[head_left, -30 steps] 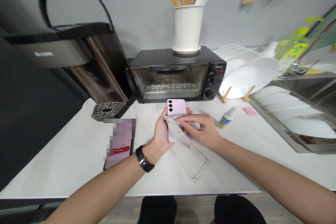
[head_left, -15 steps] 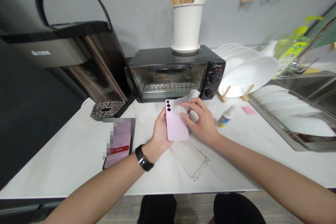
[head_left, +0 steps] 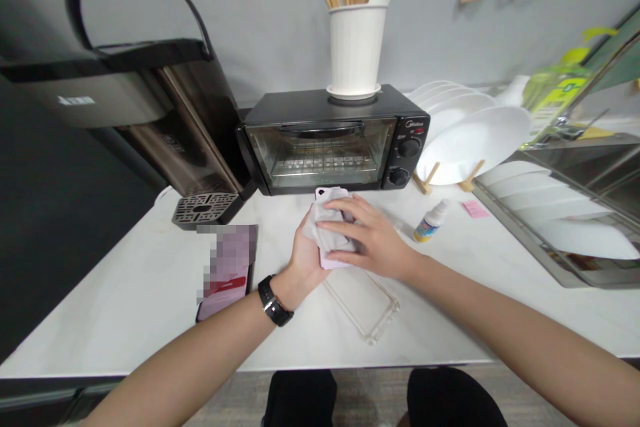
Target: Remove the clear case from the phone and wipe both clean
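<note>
My left hand (head_left: pixel 304 257), with a black watch (head_left: pixel 273 303) on its wrist, is closed round a pink phone (head_left: pixel 334 261), back side up. Flat against that back lies a white tissue (head_left: pixel 325 240), pressed down by the fingers of my right hand (head_left: pixel 375 237). Most of the phone is covered by tissue and fingers; one camera lens shows at its top left corner. On the counter just below the hands is a clear phone case (head_left: pixel 371 339). A second phone (head_left: pixel 233 267), its screen partly blurred, lies left of my left hand. Right of my right hand stands a small spray bottle (head_left: pixel 430 223).
Behind the hands is a black toaster oven (head_left: pixel 330 107) carrying a white cup (head_left: pixel 357 47) of chopsticks. A water dispenser (head_left: pixel 190 133) stands at the left. To the right are racked white plates (head_left: pixel 473 147), a pink sticky note (head_left: pixel 475 209) and a metal dish tray (head_left: pixel 550 263).
My right hand has moved left and down across the phone's back. The tissue, bunched at the phone's upper right before, is now spread over most of it. My left hand stays put.
</note>
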Motion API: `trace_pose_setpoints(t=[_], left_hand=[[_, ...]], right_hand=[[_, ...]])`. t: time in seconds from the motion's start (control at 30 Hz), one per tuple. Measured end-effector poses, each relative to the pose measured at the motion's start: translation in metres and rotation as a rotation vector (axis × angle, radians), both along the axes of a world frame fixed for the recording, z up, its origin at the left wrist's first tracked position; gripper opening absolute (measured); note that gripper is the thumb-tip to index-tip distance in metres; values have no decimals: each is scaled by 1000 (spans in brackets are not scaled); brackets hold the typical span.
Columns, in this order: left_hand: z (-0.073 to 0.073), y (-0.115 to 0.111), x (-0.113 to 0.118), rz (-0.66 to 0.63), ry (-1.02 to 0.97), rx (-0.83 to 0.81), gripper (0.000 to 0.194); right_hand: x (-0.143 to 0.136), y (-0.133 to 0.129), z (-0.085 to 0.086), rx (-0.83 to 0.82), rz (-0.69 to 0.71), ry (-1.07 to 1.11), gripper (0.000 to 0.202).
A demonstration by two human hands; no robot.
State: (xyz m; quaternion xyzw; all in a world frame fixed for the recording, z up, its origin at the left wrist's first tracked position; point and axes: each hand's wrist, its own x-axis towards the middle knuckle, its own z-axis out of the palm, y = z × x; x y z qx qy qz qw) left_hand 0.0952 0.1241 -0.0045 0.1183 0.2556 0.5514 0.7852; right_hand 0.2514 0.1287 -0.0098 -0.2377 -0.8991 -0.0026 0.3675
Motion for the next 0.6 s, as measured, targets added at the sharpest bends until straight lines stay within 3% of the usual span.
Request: trace_pose_setpoints(t=[0.1,0.27,0.47,0.6], left_hand=[[3,-2,1,-3,4,-9,44],[9,0,1,9,37,7,40],[9,1,-2,-66,11,-69,55],[12,2,0,-40,84,-56,41]], right_hand=[[1,1,-1,14,90,-175,69],[6,7,-3,-95,-194,-234,95],[-2,-4,-5,-79,81,-312,96],[3,3,-5,-114,-196,-260,98]])
